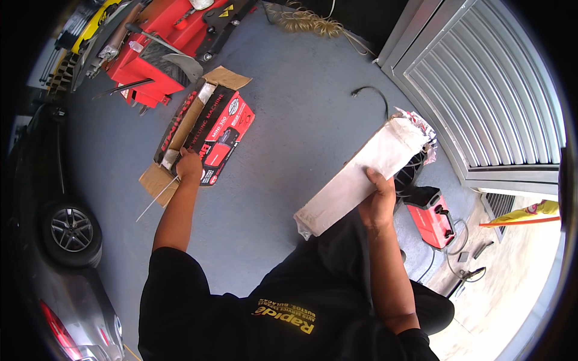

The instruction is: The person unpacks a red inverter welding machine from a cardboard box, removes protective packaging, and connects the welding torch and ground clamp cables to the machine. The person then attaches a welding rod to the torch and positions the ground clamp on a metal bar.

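Observation:
My left hand [190, 166] is closed at the near side of an open red-and-black carton [221, 155], its fingers at the rim. A thin, straight welding rod [155, 200] sticks out from under that hand toward the lower left. The carton's brown flaps are folded out, and pale packing shows inside. My right hand [378, 201] grips a long white cardboard pack [355, 180], thumb on top and the other fingers underneath. Crumpled, torn plastic or foil hangs at the pack's far end, and a bit of clear plastic at its near end.
A red-and-black welding machine [431, 216] with cables stands on the floor at right, near a slatted metal door [494, 90]. Red shop equipment [156, 60] is at far left, a dark car wheel [71, 234] nearer. A coiled hose [307, 21] lies at the back.

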The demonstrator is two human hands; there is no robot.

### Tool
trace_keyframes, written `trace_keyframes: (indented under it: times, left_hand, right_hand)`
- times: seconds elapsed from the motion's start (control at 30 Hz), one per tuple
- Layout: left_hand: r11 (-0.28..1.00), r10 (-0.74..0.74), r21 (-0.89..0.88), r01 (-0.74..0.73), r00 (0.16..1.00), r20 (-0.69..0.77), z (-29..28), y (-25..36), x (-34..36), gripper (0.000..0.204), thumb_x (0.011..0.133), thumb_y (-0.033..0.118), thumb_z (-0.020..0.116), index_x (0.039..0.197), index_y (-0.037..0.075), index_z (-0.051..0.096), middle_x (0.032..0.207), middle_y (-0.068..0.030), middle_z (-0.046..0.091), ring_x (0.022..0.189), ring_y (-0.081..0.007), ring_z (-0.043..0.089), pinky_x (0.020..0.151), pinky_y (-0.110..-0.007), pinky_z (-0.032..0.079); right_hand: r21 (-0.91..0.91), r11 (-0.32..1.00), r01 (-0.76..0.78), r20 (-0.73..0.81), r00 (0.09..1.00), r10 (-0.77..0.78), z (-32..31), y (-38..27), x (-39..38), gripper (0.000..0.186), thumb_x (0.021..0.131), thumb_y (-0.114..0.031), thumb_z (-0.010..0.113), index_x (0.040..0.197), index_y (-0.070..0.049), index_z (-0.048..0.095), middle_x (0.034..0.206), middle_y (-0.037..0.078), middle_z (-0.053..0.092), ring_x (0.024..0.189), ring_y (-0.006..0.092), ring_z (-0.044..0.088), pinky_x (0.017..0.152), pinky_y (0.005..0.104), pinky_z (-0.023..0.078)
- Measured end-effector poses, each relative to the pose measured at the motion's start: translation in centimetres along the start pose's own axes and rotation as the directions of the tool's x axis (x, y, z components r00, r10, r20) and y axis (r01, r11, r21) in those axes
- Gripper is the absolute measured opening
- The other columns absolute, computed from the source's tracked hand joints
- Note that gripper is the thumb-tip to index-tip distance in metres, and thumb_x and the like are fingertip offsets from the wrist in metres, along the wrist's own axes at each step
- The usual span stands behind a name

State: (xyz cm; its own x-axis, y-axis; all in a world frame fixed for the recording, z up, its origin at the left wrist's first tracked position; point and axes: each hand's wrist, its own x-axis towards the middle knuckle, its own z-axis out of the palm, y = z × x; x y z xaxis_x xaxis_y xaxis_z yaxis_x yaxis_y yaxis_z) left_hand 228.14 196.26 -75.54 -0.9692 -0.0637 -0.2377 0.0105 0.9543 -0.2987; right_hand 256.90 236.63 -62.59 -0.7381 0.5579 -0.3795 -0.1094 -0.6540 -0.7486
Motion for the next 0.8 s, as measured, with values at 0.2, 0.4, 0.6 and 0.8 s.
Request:
trace_keyframes:
  times: [0.2,0.4,0.6,0.8]
  left_hand:
    - [0.964,0.202,-0.166,-0.206,0.979,-0.041,-2.5,0.0,-4.5,0.038,0.098,0.027,0.060,0.126,0.001,0.060,0.123,-0.0217,0.065,0.104,-0.0381,0.070,0.088,-0.048,0.058]
    - [0.293,0.854,-0.953,-0.078,0.470,0.224,-7.0,11.2,-19.3,0.049,0.093,0.030,0.074,0.129,-0.001,0.065,0.124,-0.0138,0.070,0.115,-0.0238,0.065,0.103,-0.036,0.047]
    - [0.093,0.885,-0.982,0.164,0.439,0.157,-9.3,11.2,-19.9,0.054,0.089,0.021,0.078,0.135,-0.003,0.060,0.124,-0.0130,0.069,0.116,-0.0211,0.064,0.103,-0.036,0.048]
    - [-0.192,0.726,-0.875,0.445,0.664,0.178,-7.2,5.7,-16.2,0.054,0.086,0.014,0.077,0.135,-0.001,0.058,0.122,-0.0104,0.069,0.110,-0.0195,0.067,0.096,-0.036,0.054]
  right_hand:
    - [-0.020,0.998,-0.054,0.051,0.997,0.055,0.2,1.5,-0.4,0.060,0.087,-0.009,0.061,0.144,-0.003,0.044,0.132,0.012,0.060,0.122,0.0277,0.058,0.107,0.0430,0.045]
    - [-0.049,0.981,-0.187,0.118,0.974,0.192,2.3,3.6,-0.6,0.053,0.087,-0.005,0.061,0.138,-0.001,0.048,0.125,0.012,0.062,0.113,0.0254,0.061,0.101,0.0409,0.048]
    - [-0.176,0.949,-0.262,0.264,0.916,0.301,6.1,5.0,-0.1,0.054,0.093,-0.018,0.068,0.138,0.002,0.044,0.124,0.016,0.060,0.114,0.0256,0.060,0.099,0.0411,0.050]
    - [-0.526,0.844,-0.109,0.525,0.739,0.422,10.3,6.7,2.8,0.080,0.093,-0.030,0.070,0.154,0.003,0.029,0.145,0.026,0.048,0.136,0.0348,0.047,0.112,0.0440,0.039]
